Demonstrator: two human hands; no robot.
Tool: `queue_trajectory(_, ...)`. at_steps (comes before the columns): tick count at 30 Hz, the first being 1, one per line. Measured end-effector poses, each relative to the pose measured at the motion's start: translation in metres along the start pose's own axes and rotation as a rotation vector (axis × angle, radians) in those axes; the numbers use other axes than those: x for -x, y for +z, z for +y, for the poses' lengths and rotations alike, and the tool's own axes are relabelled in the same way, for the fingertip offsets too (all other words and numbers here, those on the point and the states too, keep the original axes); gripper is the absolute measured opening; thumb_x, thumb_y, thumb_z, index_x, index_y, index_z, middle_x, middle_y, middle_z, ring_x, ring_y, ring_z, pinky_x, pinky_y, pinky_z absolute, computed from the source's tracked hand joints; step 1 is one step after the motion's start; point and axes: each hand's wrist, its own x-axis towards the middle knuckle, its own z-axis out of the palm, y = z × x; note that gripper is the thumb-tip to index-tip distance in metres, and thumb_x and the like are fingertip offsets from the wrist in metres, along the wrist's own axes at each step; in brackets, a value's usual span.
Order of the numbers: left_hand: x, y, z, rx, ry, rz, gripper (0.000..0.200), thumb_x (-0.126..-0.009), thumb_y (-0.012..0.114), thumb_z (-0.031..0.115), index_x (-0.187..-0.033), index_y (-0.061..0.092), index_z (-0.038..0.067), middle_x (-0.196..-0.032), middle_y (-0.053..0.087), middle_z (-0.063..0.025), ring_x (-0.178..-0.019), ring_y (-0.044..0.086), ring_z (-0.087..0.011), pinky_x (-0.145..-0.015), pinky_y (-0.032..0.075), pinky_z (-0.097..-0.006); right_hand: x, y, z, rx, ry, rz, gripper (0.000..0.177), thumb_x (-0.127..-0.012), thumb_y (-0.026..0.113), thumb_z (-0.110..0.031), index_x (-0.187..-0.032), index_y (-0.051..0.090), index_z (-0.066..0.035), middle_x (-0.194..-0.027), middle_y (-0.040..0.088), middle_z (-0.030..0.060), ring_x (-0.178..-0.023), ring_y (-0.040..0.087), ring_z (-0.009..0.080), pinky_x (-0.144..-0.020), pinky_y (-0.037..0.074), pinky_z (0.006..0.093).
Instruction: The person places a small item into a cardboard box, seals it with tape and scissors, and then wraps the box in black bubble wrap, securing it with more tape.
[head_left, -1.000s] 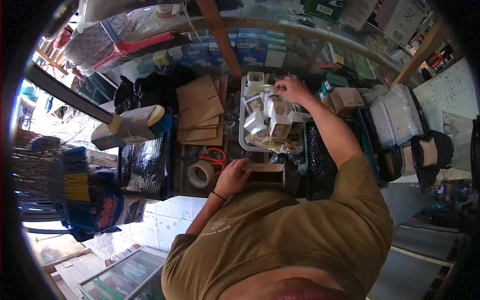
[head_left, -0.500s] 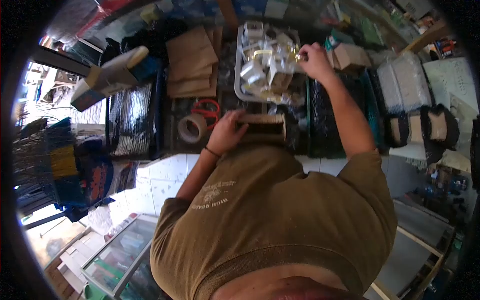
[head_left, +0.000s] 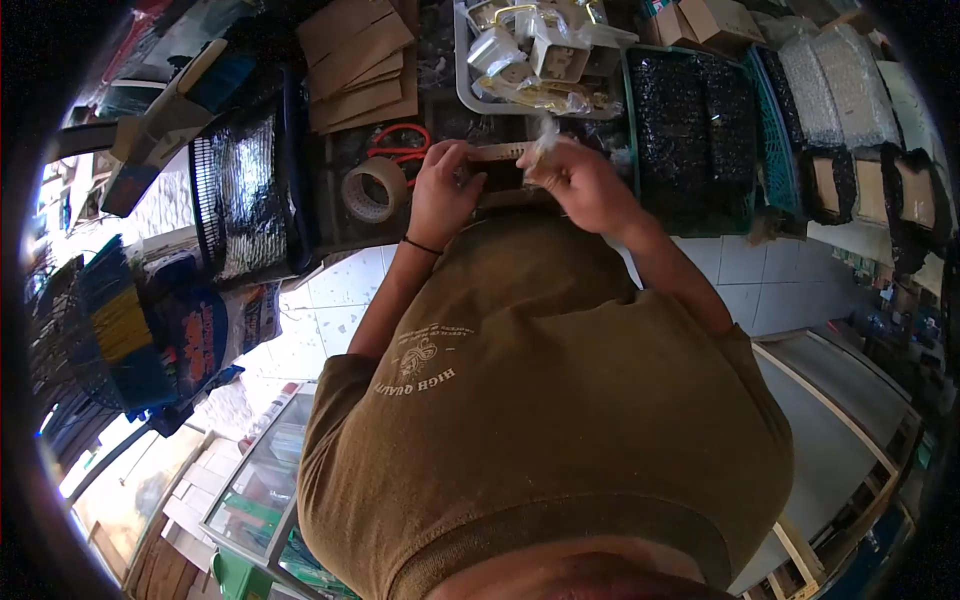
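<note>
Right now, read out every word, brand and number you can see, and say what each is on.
"HIGH QUALITY", upside down, on the shirt.
Smaller print above it on the shirt: too small to read surely.
Red lettering on the bag: too blurred.
Marks on the box: too small.

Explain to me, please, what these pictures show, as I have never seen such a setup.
There is no machine: a person works with bare hands, seen by one camera worn on the head. It looks forward and down, so the shirt fills much of the view.

The left hand is at an open box. The right hand has a small plastic-wrapped piece in its grip, beside the box; I cannot tell what is inside the plastic.

On the table lie tape, scissors, cardboard, a tray of wrapped parts and a green crate.
</note>
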Motion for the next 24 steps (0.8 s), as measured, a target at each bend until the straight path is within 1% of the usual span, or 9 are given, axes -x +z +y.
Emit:
queue_trajectory(1, 0.000, 0.002, -0.001, -0.027, -0.004, 0.012, 0.027, -0.069, 0.063, 0.004, -0.096, 0.060, 0.005, -0.101, 0.057, -0.0137, -0.094, 0.057, -0.0315, -0.077, 0.048, -0.0377, 0.000, 0.007, -0.002, 0.125, -0.072, 0.021, 0.014, -0.088, 0.054, -0.016, -0.094, 0.056, -0.004, -0.087, 0.053, 0.0115, -0.082, 0.055, 0.0319, -0.072, 0.046, 0.0386)
queue_trajectory(4, -0.001, 0.010, -0.009, -0.102, -0.021, 0.057, 0.024, -0.068, 0.064, 0.006, -0.092, 0.060, 0.005, -0.096, 0.059, -0.0143, -0.089, 0.058, -0.0326, -0.074, 0.048, -0.0386, -0.005, 0.020, -0.005, 0.485, -0.155, 0.085, 0.014, -0.086, 0.053, -0.013, -0.096, 0.055, -0.004, -0.090, 0.054, 0.0119, -0.085, 0.055, 0.0320, -0.072, 0.047, 0.0411)
queue_trajectory(8, -0.001, 0.018, -0.020, -0.081, -0.026, 0.070, 0.023, -0.066, 0.063, 0.006, -0.089, 0.061, 0.007, -0.088, 0.061, -0.0151, -0.083, 0.059, -0.0342, -0.072, 0.048, -0.0404, -0.015, 0.023, -0.005, 0.682, -0.124, -0.074, 0.016, -0.084, 0.048, -0.011, -0.096, 0.055, -0.003, -0.089, 0.055, 0.0139, -0.087, 0.056, 0.0320, -0.074, 0.048, 0.0416)
queue_trajectory(9, -0.001, 0.018, -0.017, -0.065, -0.035, 0.099, 0.022, -0.065, 0.062, 0.005, -0.087, 0.062, 0.007, -0.084, 0.062, -0.0141, -0.082, 0.060, -0.0339, -0.071, 0.049, -0.0402, -0.015, 0.024, -0.004, 0.690, -0.160, -0.087, 0.018, -0.083, 0.046, -0.010, -0.096, 0.056, -0.002, -0.090, 0.057, 0.0146, -0.090, 0.056, 0.0316, -0.076, 0.048, 0.0409)
queue_trajectory(12, -0.002, 0.012, -0.009, -0.082, -0.072, 0.082, 0.022, -0.064, 0.061, 0.004, -0.086, 0.063, 0.007, -0.083, 0.063, -0.0151, -0.082, 0.061, -0.0340, -0.070, 0.049, -0.0395, -0.016, 0.027, -0.008, 0.728, -0.061, -0.158, 0.021, -0.084, 0.045, -0.010, -0.100, 0.056, -0.002, -0.100, 0.058, 0.0133, -0.095, 0.056, 0.0312, -0.079, 0.048, 0.0404)
queue_trajectory(15, -0.003, 0.014, -0.010, -0.083, -0.135, 0.108, 0.021, -0.063, 0.060, 0.002, -0.084, 0.064, 0.007, -0.083, 0.064, -0.0157, -0.081, 0.061, -0.0338, -0.070, 0.049, -0.0392, -0.017, 0.027, -0.016, 0.800, -0.042, -0.164, 0.021, -0.083, 0.044, -0.010, -0.098, 0.057, -0.002, -0.095, 0.061, 0.0138, -0.091, 0.058, 0.0308, -0.076, 0.049, 0.0405)
queue_trajectory(18, -0.005, 0.017, -0.017, -0.034, -0.139, 0.132, 0.022, -0.063, 0.059, 0.001, -0.084, 0.064, 0.006, -0.084, 0.065, -0.0159, -0.081, 0.062, -0.0335, -0.070, 0.049, -0.0392, -0.016, 0.032, -0.021, 0.933, 0.091, -0.201, 0.017, -0.081, 0.052, -0.012, -0.092, 0.059, -0.001, -0.086, 0.063, 0.0169, -0.087, 0.062, 0.0306, -0.068, 0.052, 0.0383)
queue_trajectory(21, -0.006, 0.017, -0.011, -0.091, -0.151, 0.129, 0.020, -0.064, 0.058, 0.002, -0.083, 0.063, 0.005, -0.084, 0.064, -0.0158, -0.081, 0.062, -0.0332, -0.070, 0.049, -0.0388, -0.017, 0.037, -0.002, 0.968, 0.104, -0.144, 0.017, -0.080, 0.053, -0.012, -0.092, 0.060, -0.001, -0.084, 0.063, 0.0164, -0.084, 0.062, 0.0294, -0.066, 0.052, 0.0386)
queue_trajectory(24, -0.008, 0.018, -0.008, -0.163, -0.175, 0.145, 0.016, -0.066, 0.059, 0.005, -0.082, 0.063, 0.005, -0.083, 0.064, -0.0158, -0.081, 0.061, -0.0332, -0.070, 0.049, -0.0385, -0.022, 0.042, 0.021, 1.008, 0.137, -0.167, 0.018, -0.079, 0.055, -0.014, -0.090, 0.062, -0.001, -0.082, 0.064, 0.0164, -0.080, 0.062, 0.0293, -0.066, 0.052, 0.0383)
